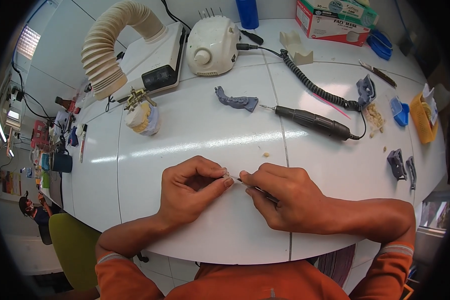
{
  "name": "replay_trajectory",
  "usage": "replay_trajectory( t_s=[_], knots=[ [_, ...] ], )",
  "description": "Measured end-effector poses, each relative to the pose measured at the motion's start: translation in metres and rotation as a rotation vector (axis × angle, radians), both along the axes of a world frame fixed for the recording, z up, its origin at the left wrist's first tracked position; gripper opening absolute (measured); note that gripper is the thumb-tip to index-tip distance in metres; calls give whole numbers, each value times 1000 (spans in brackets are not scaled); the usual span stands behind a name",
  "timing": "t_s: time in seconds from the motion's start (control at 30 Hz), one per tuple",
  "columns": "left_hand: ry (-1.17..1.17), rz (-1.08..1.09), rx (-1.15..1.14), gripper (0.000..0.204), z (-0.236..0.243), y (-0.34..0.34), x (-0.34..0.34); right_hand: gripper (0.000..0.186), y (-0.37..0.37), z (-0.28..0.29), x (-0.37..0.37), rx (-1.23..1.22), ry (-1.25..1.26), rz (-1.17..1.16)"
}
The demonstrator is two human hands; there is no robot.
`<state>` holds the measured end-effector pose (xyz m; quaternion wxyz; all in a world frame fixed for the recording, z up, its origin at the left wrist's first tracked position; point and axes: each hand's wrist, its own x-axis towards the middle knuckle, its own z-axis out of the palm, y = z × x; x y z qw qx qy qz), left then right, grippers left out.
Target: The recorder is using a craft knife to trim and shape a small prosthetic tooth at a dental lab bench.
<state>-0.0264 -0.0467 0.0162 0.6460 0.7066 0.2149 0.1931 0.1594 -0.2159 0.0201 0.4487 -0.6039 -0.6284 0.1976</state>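
Over the table's near middle, my left hand (pixel 191 189) pinches a tiny pale piece (pixel 226 174) between thumb and forefinger; its exact kind is too small to make out. My right hand (pixel 291 196) is closed around a slim pointed hand tool (pixel 237 179). The tool's tip reaches to the pale piece at my left fingertips, and my right fingers cover most of its handle. A small yellowish crumb (pixel 266 154) lies on the table beyond my hands.
On the white table (pixel 200 142) stand a dental plaster model (pixel 144 121), a drill control box (pixel 212 47) and a ribbed hose (pixel 97 55). A rotary handpiece (pixel 312 122) lies beyond my right hand, near a grey moulded piece (pixel 236 100). A yellow basket (pixel 422 122) is far right.
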Motion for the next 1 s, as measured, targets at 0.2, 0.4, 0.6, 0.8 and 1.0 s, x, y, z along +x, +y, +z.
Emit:
replay_trajectory(
  t_s=[0.2,0.4,0.6,0.8,1.0],
  knots=[
    [-21,22,-15,15,0,-1,0,28,0,-4,1,66,60,-10],
    [-20,3,0,16,0,0,-2,28,-1,-3,1,43,61,6],
    [-48,-14,46,17,-4,2,-2,29,-1,-3,2,35,58,12],
    [-54,-12,61,18,-5,2,-3,32,-1,-3,2,37,42,12],
    [-45,-11,71,18,-5,2,-3,32,-1,-2,2,30,38,8]
  ],
)
